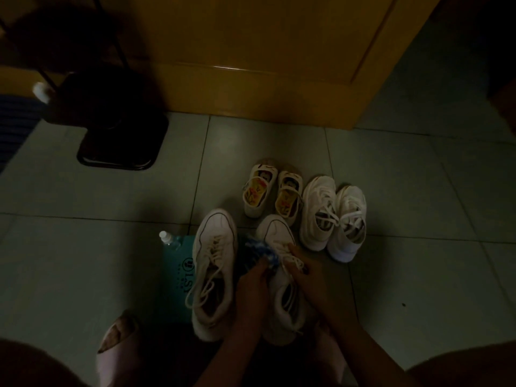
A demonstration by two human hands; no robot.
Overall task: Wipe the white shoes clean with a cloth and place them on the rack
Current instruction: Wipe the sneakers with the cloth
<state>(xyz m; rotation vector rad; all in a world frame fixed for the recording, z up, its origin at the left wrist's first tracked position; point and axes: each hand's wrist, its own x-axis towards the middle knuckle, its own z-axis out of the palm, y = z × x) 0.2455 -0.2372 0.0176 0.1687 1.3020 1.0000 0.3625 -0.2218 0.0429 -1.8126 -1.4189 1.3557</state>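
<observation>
Our left hand (251,277) curls its fingers (262,264) round the blue cloth (259,250), pressing it against the white shoe (276,231) on the floor (405,269); our right hand (314,273) grips that shoe at the laces (290,257), probably to keep it steady while we wipe.

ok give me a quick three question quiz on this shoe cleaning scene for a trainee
1. True or false: the left hand holds the blue and white cloth against the near sneaker, which the right hand grips.
2. How many pairs of white shoes stand on the tiled floor? A two, B three, C five.
3. Fill in: the bottle left of the near pair has a ____ cap.

Key: 1 true. 2 B. 3 white.
</observation>
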